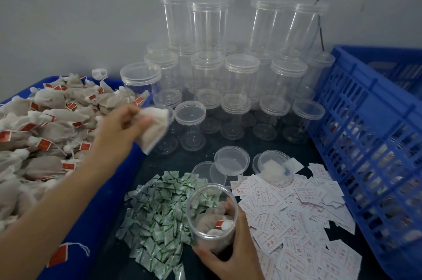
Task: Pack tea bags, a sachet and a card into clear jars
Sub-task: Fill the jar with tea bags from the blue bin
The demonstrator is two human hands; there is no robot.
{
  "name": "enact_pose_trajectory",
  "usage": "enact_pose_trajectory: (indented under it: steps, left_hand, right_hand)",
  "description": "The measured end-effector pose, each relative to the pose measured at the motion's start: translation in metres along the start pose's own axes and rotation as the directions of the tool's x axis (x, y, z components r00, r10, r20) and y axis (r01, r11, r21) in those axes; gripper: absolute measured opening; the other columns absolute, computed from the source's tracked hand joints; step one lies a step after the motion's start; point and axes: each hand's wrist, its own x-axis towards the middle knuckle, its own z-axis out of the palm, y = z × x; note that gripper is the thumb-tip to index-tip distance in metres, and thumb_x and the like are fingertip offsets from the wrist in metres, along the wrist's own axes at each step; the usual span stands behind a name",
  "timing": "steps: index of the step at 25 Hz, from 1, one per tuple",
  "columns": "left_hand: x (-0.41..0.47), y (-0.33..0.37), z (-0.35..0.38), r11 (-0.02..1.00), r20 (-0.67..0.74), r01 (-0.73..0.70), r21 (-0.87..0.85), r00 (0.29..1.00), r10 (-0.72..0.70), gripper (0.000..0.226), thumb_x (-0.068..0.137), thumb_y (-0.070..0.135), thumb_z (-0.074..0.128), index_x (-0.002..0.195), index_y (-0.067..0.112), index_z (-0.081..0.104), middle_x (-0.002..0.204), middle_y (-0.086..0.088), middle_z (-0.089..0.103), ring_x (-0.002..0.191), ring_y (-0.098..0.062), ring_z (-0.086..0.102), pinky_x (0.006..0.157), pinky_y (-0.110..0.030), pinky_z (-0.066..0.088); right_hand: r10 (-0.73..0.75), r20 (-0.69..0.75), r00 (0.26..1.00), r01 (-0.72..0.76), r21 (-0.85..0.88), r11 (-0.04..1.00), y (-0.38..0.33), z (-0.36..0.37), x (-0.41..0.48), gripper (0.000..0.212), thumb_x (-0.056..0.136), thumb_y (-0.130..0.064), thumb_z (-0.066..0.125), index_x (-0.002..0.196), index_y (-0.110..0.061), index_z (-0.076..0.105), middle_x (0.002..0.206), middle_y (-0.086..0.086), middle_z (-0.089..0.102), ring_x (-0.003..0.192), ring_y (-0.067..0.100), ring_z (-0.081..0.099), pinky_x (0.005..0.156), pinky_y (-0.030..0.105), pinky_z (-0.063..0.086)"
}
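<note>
My left hand (123, 124) is up over the edge of the blue tub (91, 222), fingers curled round one pale tea bag (155, 129), which is blurred. Below it, the tub is heaped with tea bags (45, 124), each with a small red tag, the print on them too small to read. A loose red tag (60, 254) lies on the tub's rim, its string trailing.

My right hand (230, 257) grips the open jar (211, 213) from the side, thumb and fingers wrapped around the clear wall, holding it tilted toward me. A few tea bags (210, 222) lie at its bottom, one red tag showing.

Just left of the jar is the pile of sachets (157, 215), green print on white (no word legible). Just right is the spread of white cards (296, 218), boxed red characters on each, too soft for me to read. Loose lids (231, 161) lie behind the jar. Lidded empty jars (228, 69) stand stacked against the wall, and a blue crate (370, 142) is on my right.
</note>
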Motion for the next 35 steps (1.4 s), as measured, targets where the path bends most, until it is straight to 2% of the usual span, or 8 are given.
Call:
enact_pose_trajectory:
  steps: [6,11,15,19,23,27,30,35]
  left_hand:
    - [-0.083,0.035,0.054,0.922,0.612,-0.338,0.191,0.775,0.158,0.016,0.088,0.04,0.06,0.099,0.043,0.049,0.095,0.026,0.06,0.091,0.007,0.058,0.074,-0.017,0.053]
    - [-0.011,0.013,0.018,0.883,0.248,-0.347,0.316,0.928,0.276,0.013,0.089,0.032,0.056,0.102,0.031,0.056,0.096,0.016,0.059,0.087,-0.002,0.057,0.071,-0.013,0.044]
    - [0.058,-0.065,-0.034,0.793,-0.124,0.073,0.605,0.992,0.003,0.022,0.092,0.003,0.055,0.114,0.005,0.056,0.112,-0.016,0.059,0.104,-0.032,0.057,0.085,-0.038,0.049]
    - [0.05,-0.127,-0.049,0.681,0.017,0.195,0.705,0.957,-0.291,0.013,0.094,0.015,0.047,0.097,0.02,0.058,0.102,-0.018,0.064,0.095,-0.036,0.058,0.086,-0.049,0.045]
    - [0.054,-0.142,-0.048,0.545,0.093,0.075,0.835,0.957,-0.274,0.028,0.094,0.013,0.051,0.121,0.016,0.059,0.121,-0.017,0.061,0.117,-0.034,0.051,0.097,-0.045,0.034]
    - [0.056,-0.123,-0.043,0.648,-0.081,0.157,0.745,0.986,-0.146,0.014,0.094,0.016,0.057,0.095,0.003,0.063,0.11,-0.023,0.06,0.1,-0.038,0.053,0.081,-0.043,0.04]
    - [0.042,-0.074,-0.032,0.926,-0.245,0.127,0.356,0.969,-0.039,0.017,0.097,0.023,0.054,0.094,0.006,0.055,0.098,-0.019,0.058,0.091,-0.036,0.054,0.074,-0.041,0.042]
    - [-0.033,0.033,0.001,0.945,0.148,-0.324,-0.052,0.933,0.328,0.017,0.082,0.031,0.068,0.095,0.022,0.063,0.098,0.011,0.068,0.093,-0.005,0.065,0.081,-0.017,0.053]
  right_hand:
    - [0.0,0.02,1.0,0.0,-0.032,0.999,0.001,0.0,0.001,0.104,0.065,-0.048,0.088,0.149,-0.034,0.029,0.133,-0.009,0.056,0.122,0.012,0.059,0.096,0.027,0.051]
    - [0.009,-0.006,1.0,-0.009,0.0,1.0,-0.003,0.002,0.0,0.106,0.067,-0.061,0.083,0.151,-0.035,0.025,0.143,-0.017,0.048,0.132,0.003,0.048,0.101,0.007,0.036]
    - [-0.005,-0.023,1.0,0.006,0.031,1.0,-0.001,0.002,0.0,0.102,0.063,-0.067,0.081,0.146,-0.052,0.025,0.141,-0.02,0.049,0.131,0.001,0.048,0.098,0.005,0.037]
    - [-0.006,-0.025,1.0,0.006,-0.002,1.0,0.005,0.004,0.001,0.105,0.062,-0.065,0.083,0.149,-0.048,0.026,0.14,-0.017,0.051,0.129,0.0,0.05,0.096,0.002,0.036]
    - [0.015,-0.017,1.0,-0.016,-0.03,0.999,0.011,0.007,0.003,0.111,0.063,-0.063,0.085,0.154,-0.036,0.027,0.14,-0.013,0.053,0.127,0.003,0.054,0.097,0.003,0.037]
    - [0.01,-0.009,1.0,-0.01,-0.019,1.0,0.014,0.006,0.004,0.112,0.063,-0.064,0.084,0.154,-0.035,0.026,0.14,-0.012,0.053,0.128,0.004,0.053,0.097,0.003,0.037]
    - [-0.003,-0.007,1.0,0.003,-0.01,1.0,0.013,0.006,0.006,0.11,0.064,-0.062,0.084,0.154,-0.035,0.027,0.138,-0.011,0.055,0.126,0.006,0.055,0.097,0.005,0.038]
    - [-0.03,-0.02,0.999,0.03,0.007,1.0,0.007,0.003,0.002,0.1,0.065,-0.064,0.083,0.148,-0.047,0.029,0.139,-0.015,0.053,0.128,0.002,0.053,0.097,0.004,0.038]
